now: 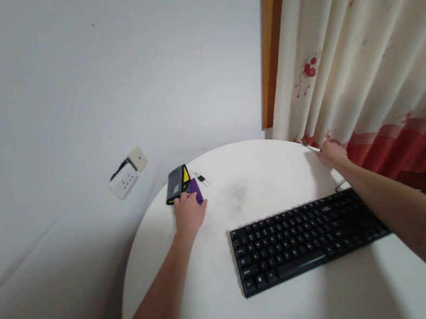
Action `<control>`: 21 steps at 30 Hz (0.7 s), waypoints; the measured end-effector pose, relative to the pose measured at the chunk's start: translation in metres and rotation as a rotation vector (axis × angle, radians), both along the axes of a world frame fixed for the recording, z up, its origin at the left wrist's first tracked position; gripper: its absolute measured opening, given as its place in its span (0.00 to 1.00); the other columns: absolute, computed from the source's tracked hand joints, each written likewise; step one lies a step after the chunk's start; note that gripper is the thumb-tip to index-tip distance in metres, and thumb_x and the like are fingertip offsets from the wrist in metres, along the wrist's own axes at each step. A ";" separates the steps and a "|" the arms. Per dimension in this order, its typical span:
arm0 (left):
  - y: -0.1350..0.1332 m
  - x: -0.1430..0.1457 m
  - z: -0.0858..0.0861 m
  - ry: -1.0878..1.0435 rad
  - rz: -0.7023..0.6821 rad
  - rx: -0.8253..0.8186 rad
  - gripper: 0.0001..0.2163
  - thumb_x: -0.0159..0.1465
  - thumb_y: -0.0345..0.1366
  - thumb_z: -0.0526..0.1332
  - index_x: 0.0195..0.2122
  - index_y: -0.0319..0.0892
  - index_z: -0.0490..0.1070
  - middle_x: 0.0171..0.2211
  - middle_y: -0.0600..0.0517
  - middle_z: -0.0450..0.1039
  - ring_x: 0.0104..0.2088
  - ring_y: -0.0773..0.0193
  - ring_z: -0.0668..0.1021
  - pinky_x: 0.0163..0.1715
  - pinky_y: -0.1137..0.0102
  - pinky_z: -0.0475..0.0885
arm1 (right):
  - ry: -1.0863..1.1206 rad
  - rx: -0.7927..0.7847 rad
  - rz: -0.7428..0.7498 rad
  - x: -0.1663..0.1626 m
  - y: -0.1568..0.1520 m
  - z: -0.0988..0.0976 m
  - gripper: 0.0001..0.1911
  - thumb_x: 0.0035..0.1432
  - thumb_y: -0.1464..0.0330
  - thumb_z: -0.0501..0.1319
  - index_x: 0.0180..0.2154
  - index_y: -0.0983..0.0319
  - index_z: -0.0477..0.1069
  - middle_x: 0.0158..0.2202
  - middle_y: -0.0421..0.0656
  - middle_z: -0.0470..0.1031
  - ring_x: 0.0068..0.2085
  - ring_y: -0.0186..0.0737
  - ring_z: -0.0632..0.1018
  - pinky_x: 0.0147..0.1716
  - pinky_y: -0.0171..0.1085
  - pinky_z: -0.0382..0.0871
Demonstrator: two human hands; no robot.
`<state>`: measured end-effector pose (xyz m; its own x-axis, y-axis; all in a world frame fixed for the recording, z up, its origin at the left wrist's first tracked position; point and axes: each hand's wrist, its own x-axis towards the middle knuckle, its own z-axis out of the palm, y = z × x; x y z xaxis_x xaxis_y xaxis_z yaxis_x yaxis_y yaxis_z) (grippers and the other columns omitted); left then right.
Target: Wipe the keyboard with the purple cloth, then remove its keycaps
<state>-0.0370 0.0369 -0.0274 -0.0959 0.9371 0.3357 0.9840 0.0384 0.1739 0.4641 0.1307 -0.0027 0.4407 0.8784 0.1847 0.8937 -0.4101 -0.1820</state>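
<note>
My left hand (190, 213) reaches to the far left of the table, its fingers bent over a small flat purple piece (196, 189), which looks like cloth. Right beside those fingers lies a grey pouch (176, 183) with black edging and a yellow inside. A small black part with thin pale prongs (201, 178) rests just right of the pouch. Near the table's far right edge, my right hand (333, 153) is closed on a thin, metallic-looking tool (310, 148) that points left; its exact kind is too small to make out.
A black keyboard (309, 236) lies across the round white table (216, 296), under my right forearm, its cable running behind it. A grey smudge marks the tabletop. Behind stand a white wall with a socket (124, 181) and a floral curtain (364, 61) along the right.
</note>
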 end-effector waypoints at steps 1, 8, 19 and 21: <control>0.000 -0.001 0.001 -0.008 0.012 0.002 0.20 0.62 0.45 0.60 0.49 0.38 0.78 0.48 0.38 0.73 0.48 0.42 0.72 0.48 0.57 0.66 | 0.006 -0.002 0.004 -0.001 0.000 0.002 0.18 0.64 0.67 0.58 0.48 0.75 0.76 0.46 0.68 0.75 0.47 0.55 0.78 0.44 0.47 0.68; -0.001 -0.008 0.011 -0.124 0.069 0.039 0.12 0.61 0.35 0.59 0.39 0.41 0.81 0.38 0.40 0.79 0.41 0.45 0.77 0.40 0.58 0.69 | -0.002 0.092 0.147 -0.038 -0.021 0.023 0.20 0.68 0.65 0.50 0.45 0.67 0.78 0.46 0.59 0.78 0.48 0.54 0.77 0.46 0.44 0.67; -0.017 0.009 0.042 -0.650 -0.012 0.291 0.14 0.64 0.40 0.51 0.44 0.39 0.71 0.41 0.45 0.77 0.41 0.57 0.78 0.43 0.66 0.71 | 0.590 0.485 0.613 -0.141 -0.165 0.062 0.12 0.61 0.66 0.57 0.37 0.62 0.79 0.40 0.48 0.81 0.40 0.44 0.79 0.40 0.38 0.72; -0.025 0.022 0.048 -0.774 -0.071 0.270 0.16 0.66 0.41 0.49 0.46 0.39 0.69 0.40 0.46 0.77 0.38 0.60 0.78 0.38 0.69 0.73 | 0.722 0.425 0.651 -0.158 -0.189 0.061 0.13 0.61 0.64 0.58 0.39 0.61 0.79 0.41 0.47 0.81 0.42 0.45 0.79 0.41 0.40 0.73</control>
<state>-0.0154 0.0121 0.0203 -0.3367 0.8459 0.4137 0.5802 -0.1597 0.7987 0.3062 -0.0581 0.0583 0.0366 0.9094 0.4143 0.5413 0.3305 -0.7732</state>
